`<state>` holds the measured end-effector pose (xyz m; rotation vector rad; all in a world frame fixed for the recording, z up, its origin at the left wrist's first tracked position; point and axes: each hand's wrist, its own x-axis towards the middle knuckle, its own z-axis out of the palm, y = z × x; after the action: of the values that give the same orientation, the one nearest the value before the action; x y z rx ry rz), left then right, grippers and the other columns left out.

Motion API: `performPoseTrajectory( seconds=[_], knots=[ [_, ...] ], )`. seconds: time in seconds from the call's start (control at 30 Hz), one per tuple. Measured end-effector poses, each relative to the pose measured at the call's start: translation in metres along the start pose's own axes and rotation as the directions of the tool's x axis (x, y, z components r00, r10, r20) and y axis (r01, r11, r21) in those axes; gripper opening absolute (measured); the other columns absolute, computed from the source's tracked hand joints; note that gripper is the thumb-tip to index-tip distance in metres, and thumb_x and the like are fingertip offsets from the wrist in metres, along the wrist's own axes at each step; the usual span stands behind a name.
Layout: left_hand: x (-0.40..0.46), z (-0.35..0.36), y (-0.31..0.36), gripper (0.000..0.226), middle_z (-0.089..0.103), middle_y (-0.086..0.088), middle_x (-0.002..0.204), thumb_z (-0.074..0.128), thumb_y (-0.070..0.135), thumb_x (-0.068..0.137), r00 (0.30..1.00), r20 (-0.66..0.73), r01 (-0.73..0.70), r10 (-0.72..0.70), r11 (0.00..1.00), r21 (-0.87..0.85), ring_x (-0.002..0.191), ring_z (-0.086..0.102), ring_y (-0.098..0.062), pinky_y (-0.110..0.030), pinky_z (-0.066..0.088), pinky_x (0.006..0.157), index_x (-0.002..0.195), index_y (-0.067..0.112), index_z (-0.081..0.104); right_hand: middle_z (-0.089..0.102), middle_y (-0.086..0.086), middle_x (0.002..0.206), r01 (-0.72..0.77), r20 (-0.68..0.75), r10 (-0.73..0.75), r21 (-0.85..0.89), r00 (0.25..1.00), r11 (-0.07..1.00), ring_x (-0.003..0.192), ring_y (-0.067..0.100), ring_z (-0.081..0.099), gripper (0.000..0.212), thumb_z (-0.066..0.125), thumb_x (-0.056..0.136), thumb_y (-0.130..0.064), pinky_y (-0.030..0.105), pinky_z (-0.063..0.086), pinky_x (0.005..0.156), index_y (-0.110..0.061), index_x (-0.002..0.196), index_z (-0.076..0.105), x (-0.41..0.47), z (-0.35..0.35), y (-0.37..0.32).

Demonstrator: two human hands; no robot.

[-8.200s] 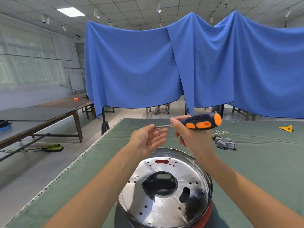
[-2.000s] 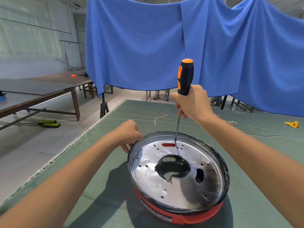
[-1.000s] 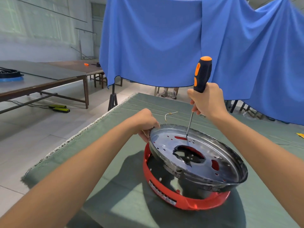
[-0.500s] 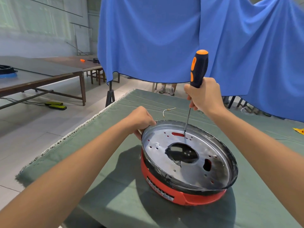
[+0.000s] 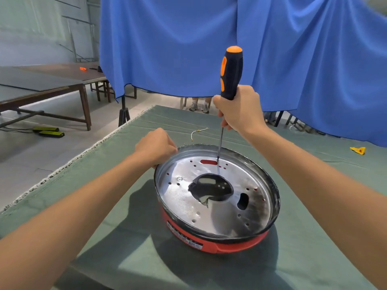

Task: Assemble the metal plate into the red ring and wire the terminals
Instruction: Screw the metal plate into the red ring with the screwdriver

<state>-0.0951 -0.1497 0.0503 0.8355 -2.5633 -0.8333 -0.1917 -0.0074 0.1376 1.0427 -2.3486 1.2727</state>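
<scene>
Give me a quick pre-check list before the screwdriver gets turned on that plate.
1. Right hand grips the screwdriver: ok.
2. Tip lands on a hole beside the red slot: ok; a screw under it: cannot tell.
3. Shaft near upright: ok, slight lean.
4. Left hand holds the metal plate at its rim: ok.
5. Plate sits level in the red ring: ok.
6. Loose wire on the cloth lies apart from the plate: ok.
</scene>
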Motion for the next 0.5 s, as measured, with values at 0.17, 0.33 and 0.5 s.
performPoseTrajectory(
  seconds=[0.17,0.33,0.5],
  knots=[
    [0.002,0.014,-0.011,0.021,0.060,-0.008,0.065,0.056,0.012,0.082,0.997,-0.080,-0.015,0.017,1.000,0.018,0.062,0.050,-0.023,-0.031,0.046,0.060,0.062,0.014,0.063,0.065,0.023,0.078,0.027,-0.019,-0.027,0.009,0.999,1.000,0.056,0.038,0.057,0.021,0.051,0.079,-0.014,0.046,0.053,0.058,-0.013,0.061,0.042,0.003,0.001,0.001],
    [0.006,0.023,-0.014,0.016,0.068,-0.002,0.070,0.060,0.016,0.081,0.992,-0.129,0.001,-0.004,1.000,-0.029,0.076,0.064,-0.024,-0.032,0.048,0.064,0.068,0.011,0.069,0.053,0.019,0.063,0.036,-0.060,-0.032,0.064,0.998,0.997,0.056,0.022,0.038,0.027,0.049,0.076,-0.014,0.032,0.035,0.053,-0.016,0.055,0.032,0.006,0.009,0.009],
    [0.013,0.025,-0.015,0.012,0.068,-0.008,0.070,0.063,0.017,0.078,0.996,-0.084,-0.002,0.002,1.000,0.006,0.069,0.061,-0.024,-0.032,0.049,0.063,0.072,0.009,0.068,0.026,-0.003,0.047,0.074,-0.112,-0.067,0.060,0.991,0.995,0.050,0.016,0.022,0.036,0.051,0.077,-0.016,0.029,0.020,0.045,-0.017,0.053,0.024,0.009,0.017,0.013]
  ],
)
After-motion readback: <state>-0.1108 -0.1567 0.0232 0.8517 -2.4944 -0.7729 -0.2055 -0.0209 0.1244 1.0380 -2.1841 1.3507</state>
